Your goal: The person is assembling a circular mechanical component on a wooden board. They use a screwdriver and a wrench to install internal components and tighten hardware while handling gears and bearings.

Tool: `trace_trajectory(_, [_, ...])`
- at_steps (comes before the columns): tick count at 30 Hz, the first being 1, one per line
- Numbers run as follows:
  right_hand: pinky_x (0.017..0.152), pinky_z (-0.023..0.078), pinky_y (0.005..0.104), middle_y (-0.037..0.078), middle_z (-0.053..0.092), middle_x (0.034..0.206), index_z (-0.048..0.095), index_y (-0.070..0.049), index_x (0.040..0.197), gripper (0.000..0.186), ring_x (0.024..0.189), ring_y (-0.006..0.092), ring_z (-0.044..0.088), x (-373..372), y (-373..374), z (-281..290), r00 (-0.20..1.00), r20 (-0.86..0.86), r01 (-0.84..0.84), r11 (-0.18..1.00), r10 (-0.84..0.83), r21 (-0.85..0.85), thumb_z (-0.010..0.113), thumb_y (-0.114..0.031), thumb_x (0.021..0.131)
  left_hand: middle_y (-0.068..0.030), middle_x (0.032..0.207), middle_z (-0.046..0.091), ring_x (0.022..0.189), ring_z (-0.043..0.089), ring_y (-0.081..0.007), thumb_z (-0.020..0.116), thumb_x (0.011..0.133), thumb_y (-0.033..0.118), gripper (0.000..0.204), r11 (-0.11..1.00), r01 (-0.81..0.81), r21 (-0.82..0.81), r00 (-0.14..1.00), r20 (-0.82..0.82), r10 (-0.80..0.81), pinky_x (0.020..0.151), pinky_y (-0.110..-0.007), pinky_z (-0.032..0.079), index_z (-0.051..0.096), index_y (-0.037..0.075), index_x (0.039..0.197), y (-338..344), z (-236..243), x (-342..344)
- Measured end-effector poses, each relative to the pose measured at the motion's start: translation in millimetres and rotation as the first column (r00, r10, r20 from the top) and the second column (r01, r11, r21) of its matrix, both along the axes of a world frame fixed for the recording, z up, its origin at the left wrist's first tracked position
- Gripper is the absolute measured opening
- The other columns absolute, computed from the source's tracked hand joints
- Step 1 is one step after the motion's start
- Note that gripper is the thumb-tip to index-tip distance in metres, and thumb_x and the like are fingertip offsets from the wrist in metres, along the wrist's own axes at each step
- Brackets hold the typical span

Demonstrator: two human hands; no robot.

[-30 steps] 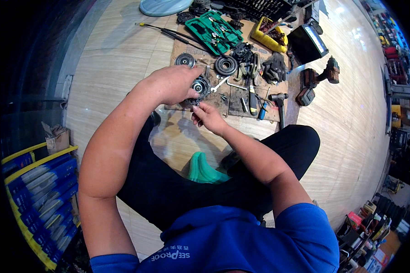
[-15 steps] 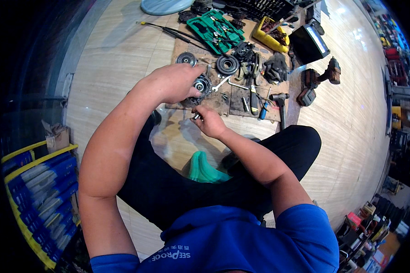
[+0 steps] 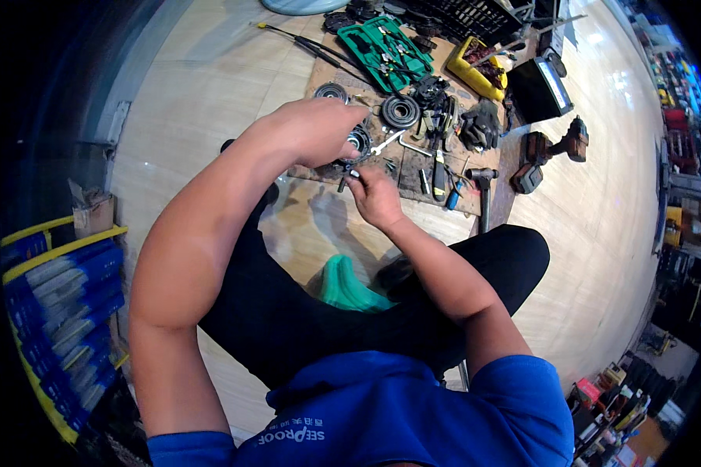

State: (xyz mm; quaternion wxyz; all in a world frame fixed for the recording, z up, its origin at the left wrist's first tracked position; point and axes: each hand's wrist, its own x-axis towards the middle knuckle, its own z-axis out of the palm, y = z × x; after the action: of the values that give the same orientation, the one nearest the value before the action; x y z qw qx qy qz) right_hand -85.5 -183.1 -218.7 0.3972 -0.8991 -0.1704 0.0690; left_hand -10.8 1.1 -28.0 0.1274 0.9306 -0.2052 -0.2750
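My left hand [image 3: 319, 132] is closed over a dark round metal housing [image 3: 358, 144] at the near left of the grimy cardboard [image 3: 409, 183], largely covering it. Just below, my right hand [image 3: 372, 191] pinches a small metal piece [image 3: 353, 174] at the housing's lower edge; its exact shape is unclear. A silver open-end wrench [image 3: 385, 142] lies right of the housing. Beyond are a black ring part [image 3: 401, 111] and another round part [image 3: 332, 93]. A hammer [image 3: 483, 187], a blue-handled screwdriver [image 3: 453, 198] and several other tools lie to the right.
Green tool case [image 3: 370, 47], yellow tray [image 3: 461, 62], black battery-like box [image 3: 539, 93], gloves [image 3: 481, 124] and cordless driver [image 3: 553, 144] surround the work. Green seat-like item [image 3: 343, 288] lies between my legs. Blue-and-yellow rack [image 3: 62, 311] is left; crowded shelves [image 3: 670, 93] are right.
The view has shifted slightly, moving the cardboard and tools rightward in frame. My right hand has come up to the housing's lower edge with the small piece; my left hand stays on the housing.
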Motion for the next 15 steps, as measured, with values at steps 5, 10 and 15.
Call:
trace_trajectory(5, [0.062, 0.050, 0.0369, 0.009, 0.058, 0.070, 0.063, -0.001, 0.094, 0.020, 0.062, 0.0207, 0.057, 13, -7, -23, 0.978, -0.192, 0.109, 0.981, -0.078, 0.159, 0.067, -0.021, 0.096, -0.0193, 0.120, 0.065, 0.113, 0.062, -0.0381, 0.074, 0.087, 0.026, 0.058, 1.000, -0.002, -0.030, 1.000, 0.018, 0.003, 0.092, -0.048, 0.051, 0.053, 0.008, 0.137, -1, 13, -1])
trace_trajectory(10, [0.049, 0.046, 0.0294, -0.002, 0.052, 0.063, 0.062, -0.005, 0.093, 0.014, 0.053, 0.0102, 0.049, 3, -5, -52, 0.633, -0.765, 0.474, 0.840, -0.117, 0.263, 0.069, -0.017, 0.095, -0.0191, 0.112, 0.068, 0.108, 0.065, -0.0379, 0.074, 0.087, 0.027, 0.047, 0.998, 0.026, -0.053, 0.995, 0.096, -0.021, 0.088, -0.048, 0.053, 0.059, 0.006, 0.126, -4, 9, 5])
trace_trajectory(15, [0.042, 0.041, 0.0310, 0.001, 0.050, 0.061, 0.061, -0.004, 0.096, 0.017, 0.046, 0.0133, 0.045, 2, 33, -63, 0.575, -0.788, 0.530, 0.834, -0.218, 0.156, 0.071, -0.016, 0.092, -0.0199, 0.108, 0.071, 0.104, 0.067, -0.0377, 0.075, 0.086, 0.030, 0.043, 0.998, 0.001, -0.069, 0.996, 0.084, 0.004, 0.085, -0.049, 0.054, 0.063, 0.003, 0.118, -2, 19, 10])
